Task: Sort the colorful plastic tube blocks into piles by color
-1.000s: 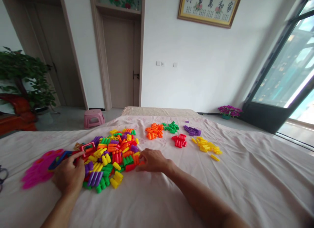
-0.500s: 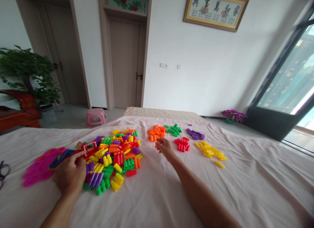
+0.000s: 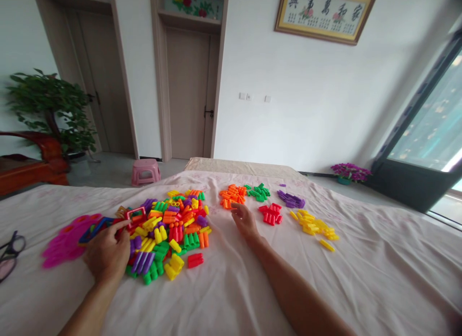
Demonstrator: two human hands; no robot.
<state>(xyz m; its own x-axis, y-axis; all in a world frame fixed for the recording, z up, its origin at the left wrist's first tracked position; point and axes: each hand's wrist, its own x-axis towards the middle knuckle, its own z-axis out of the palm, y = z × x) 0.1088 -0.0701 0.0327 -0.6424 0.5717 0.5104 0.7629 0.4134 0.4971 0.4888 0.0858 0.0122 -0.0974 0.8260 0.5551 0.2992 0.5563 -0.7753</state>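
A mixed heap of plastic building blocks (image 3: 176, 230) in red, yellow, green, orange and purple lies on the cloth. At its left edge is my left hand (image 3: 108, 249), with the index finger stretched toward a red frame-shaped piece (image 3: 137, 214) and the thumb apart; I see nothing held in it. My right hand (image 3: 245, 223) is just in front of a pile of orange blocks (image 3: 233, 195), fingers apart and nothing visible in them. Beside that pile lie green blocks (image 3: 259, 192), red blocks (image 3: 270, 213), purple blocks (image 3: 290, 199) and yellow blocks (image 3: 314, 224), grouped by colour.
A pale cloth (image 3: 231, 288) with wrinkles covers the surface. Flat pink plastic pieces (image 3: 67, 242) and a blue frame (image 3: 94, 228) lie left of the heap, with glasses (image 3: 12, 254) at the far left. Beyond the surface stands a pink stool (image 3: 145, 172).
An orange block that was at my right fingertips is no longer in the hand, whose fingers have spread by the orange pile. My left hand stays by the heap. The view has shifted slightly.
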